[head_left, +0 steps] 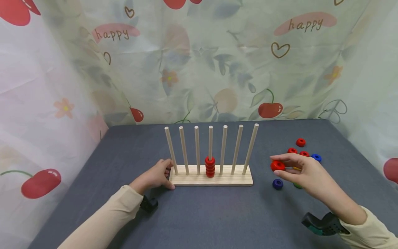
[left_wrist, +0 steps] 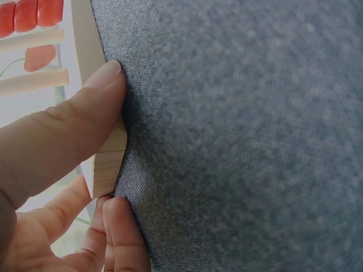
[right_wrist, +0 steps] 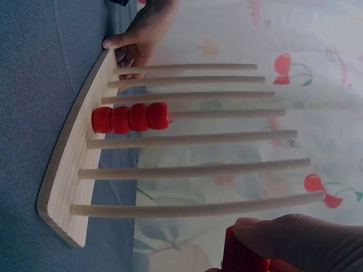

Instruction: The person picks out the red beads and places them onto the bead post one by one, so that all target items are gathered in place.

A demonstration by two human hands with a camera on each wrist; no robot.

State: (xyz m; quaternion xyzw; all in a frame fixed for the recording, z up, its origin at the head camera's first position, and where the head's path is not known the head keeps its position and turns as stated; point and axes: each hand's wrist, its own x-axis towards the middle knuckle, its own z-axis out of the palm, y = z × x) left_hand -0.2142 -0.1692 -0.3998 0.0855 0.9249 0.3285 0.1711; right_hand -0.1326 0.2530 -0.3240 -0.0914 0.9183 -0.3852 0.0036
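Note:
A wooden peg rack (head_left: 189,179) with several upright rods stands on the table. Stacked on its middle rod are several red beads (head_left: 210,167). My left hand (head_left: 158,175) grips the left end of the rack's base, its thumb along the front edge and its fingers behind, as the left wrist view also shows. To the right of the rack, my right hand (head_left: 306,171) pinches a red bead (head_left: 277,165) between thumb and fingers, above the table. The right wrist view shows this held bead (right_wrist: 241,255) low in the frame, cut off by the edge.
Loose beads lie around and beneath my right hand: red ones (head_left: 300,142) farther back, a blue one (head_left: 316,157), a dark blue one (head_left: 278,184) and a partly hidden green one (head_left: 297,185). The grey table (head_left: 211,214) ends at a printed curtain (head_left: 199,69).

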